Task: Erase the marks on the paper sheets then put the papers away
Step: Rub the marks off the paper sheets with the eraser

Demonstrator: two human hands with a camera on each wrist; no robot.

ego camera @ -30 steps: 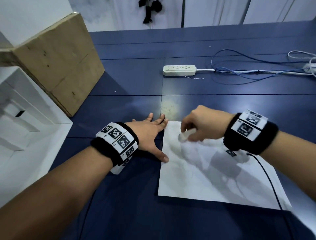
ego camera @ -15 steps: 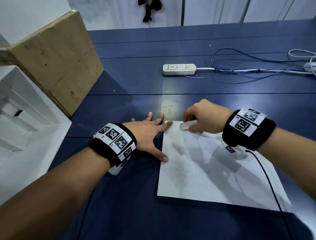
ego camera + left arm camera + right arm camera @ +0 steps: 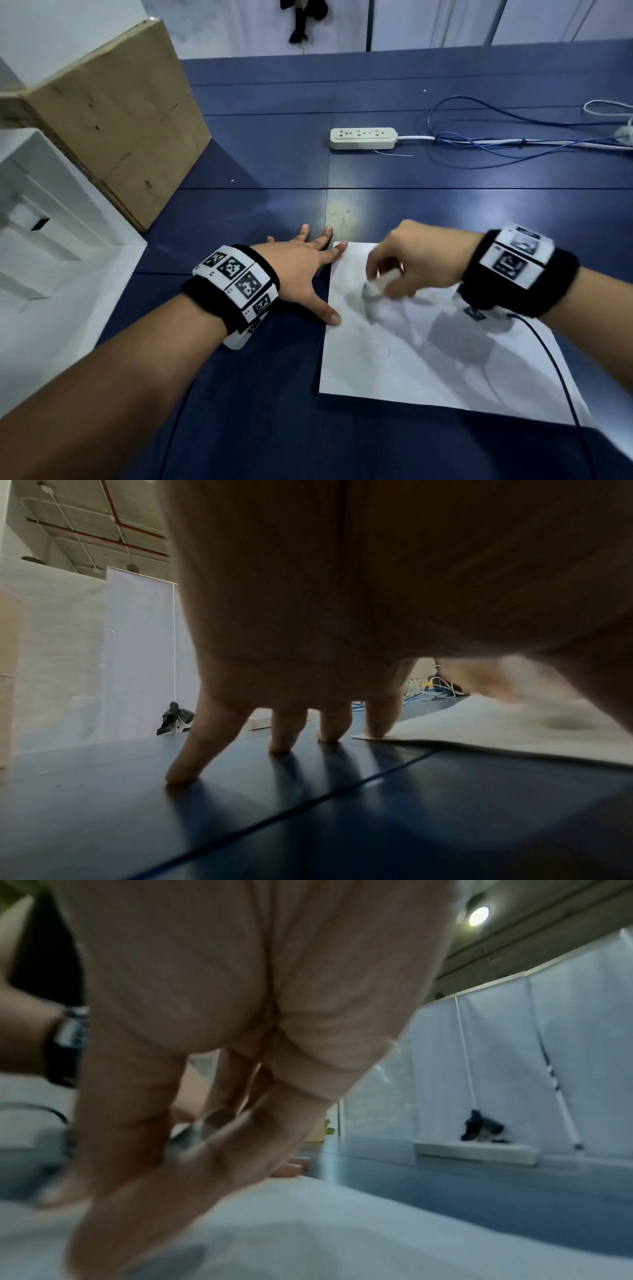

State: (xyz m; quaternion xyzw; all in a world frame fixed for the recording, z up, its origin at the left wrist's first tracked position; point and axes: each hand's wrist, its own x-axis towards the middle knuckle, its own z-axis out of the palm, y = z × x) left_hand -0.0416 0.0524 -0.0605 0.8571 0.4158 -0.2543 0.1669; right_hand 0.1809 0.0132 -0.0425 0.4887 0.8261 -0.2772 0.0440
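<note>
**Paper sheet under the eraser, pinned at its far-left corner**

Paper sheet (image 3: pixel 428 359): white, flat on the dark blue table (image 3: pixel 257 164), just right of centre in the head view, near edge running toward the right. Faint grey smudges on the upper left part, beneath the right hand; elsewhere mostly shadow.

Left hand (image 3: pixel 301 270): spread flat, fingers straight and splayed, holding nothing. Index fingertip pressed on the sheet's far-left corner, thumb tip at the left edge, remaining fingertips on bare table beside the sheet. Confirmed from the left wrist view: one fingertip (image 3: pixel 377 723) on the paper corner, the others planted on blue surface.

Right hand (image 3: pixel 414 263): curled, pinching a small white eraser (image 3: pixel 380 282) between thumb and fingers, eraser tip down against the upper left area of the sheet. Blurred in both the head and right wrist views, so exact finger placement hard to read.

Elsewhere on the table: white power strip (image 3: pixel 363 138) well beyond the sheet, blue cables (image 3: pixel 513 137) trailing off to its right. Cardboard box (image 3: pixel 113 116) at far left, white shelf unit (image 3: pixel 51 222) in front of it.
</note>
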